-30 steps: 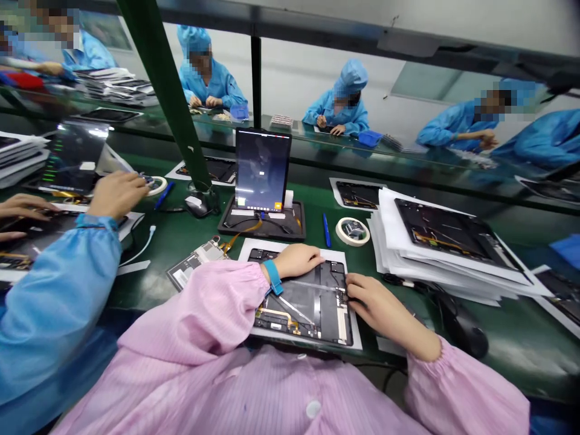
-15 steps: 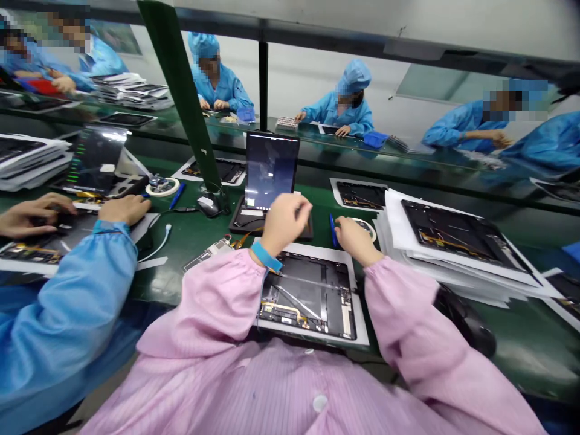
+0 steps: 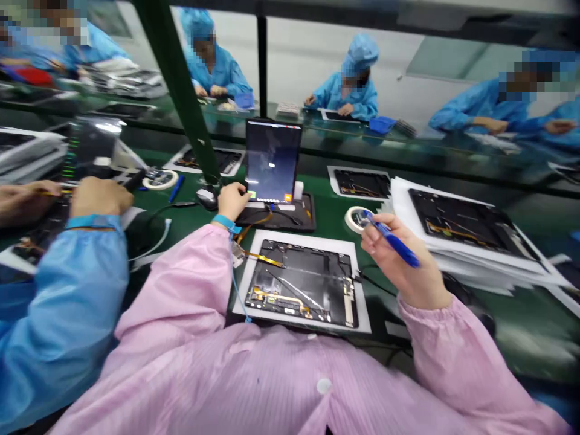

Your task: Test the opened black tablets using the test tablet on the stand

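Head view: the left hand [image 3: 233, 201] reaches across the green desk [image 3: 328, 202] to the lower left corner of the upright tablet [image 3: 273, 160], which stands lit in a black cradle [image 3: 290, 217]. Its fingertips are at the screen's bottom edge. I cannot tell whether its grip closes on anything or only presses. The right hand [image 3: 403, 269] is raised near the tape roll [image 3: 356, 219], its grip closed around a blue pen [image 3: 393, 240] whose tip points toward the roll.

The opened tablet [image 3: 303, 281] lies flat on a white sheet just in front of the person, between the 2 arms, with its boards and cables bare. An orange flex cable [image 3: 263, 258] runs from its upper left corner toward the cradle, right under the left forearm.

Risks, as I judge them:
- The pink sleeve or the corded blue wrist strap [image 3: 225, 223] could snag that flex cable and strain or tear it, because the arm crosses directly above it.
- A firm push at 1 low corner could tip the upright tablet or shift it in the cradle.
- The pen hangs close above the bare electronics. If it drops or swings low, it could scratch or mark them.
- The right elbow is near the stack of opened units [image 3: 457, 226] and could nudge the loose sheets.
- A co-worker's hand [image 3: 97, 196] works well apart on the left, so a clash there seems unlikely.
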`<action>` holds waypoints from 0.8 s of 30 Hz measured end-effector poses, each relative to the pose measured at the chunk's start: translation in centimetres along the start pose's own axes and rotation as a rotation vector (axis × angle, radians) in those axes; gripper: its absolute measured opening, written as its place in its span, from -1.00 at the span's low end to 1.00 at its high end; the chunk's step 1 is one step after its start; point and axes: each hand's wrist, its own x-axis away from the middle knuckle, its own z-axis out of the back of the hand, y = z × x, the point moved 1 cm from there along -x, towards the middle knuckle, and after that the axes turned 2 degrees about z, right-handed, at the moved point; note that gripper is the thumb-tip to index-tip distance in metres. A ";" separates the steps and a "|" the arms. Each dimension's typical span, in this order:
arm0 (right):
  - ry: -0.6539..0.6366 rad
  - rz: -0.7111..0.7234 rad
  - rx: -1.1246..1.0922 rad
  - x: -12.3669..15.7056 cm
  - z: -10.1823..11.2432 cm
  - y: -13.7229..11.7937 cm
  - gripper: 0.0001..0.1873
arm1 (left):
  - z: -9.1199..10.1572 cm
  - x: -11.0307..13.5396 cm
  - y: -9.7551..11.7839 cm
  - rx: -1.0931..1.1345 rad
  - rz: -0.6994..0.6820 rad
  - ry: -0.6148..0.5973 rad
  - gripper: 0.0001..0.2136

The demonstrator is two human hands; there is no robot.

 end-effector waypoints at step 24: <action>0.308 -0.007 0.502 6.0 1.7 8.9 -0.89 | 1.6 11.6 7.9 -0.170 -0.500 -1.070 -0.78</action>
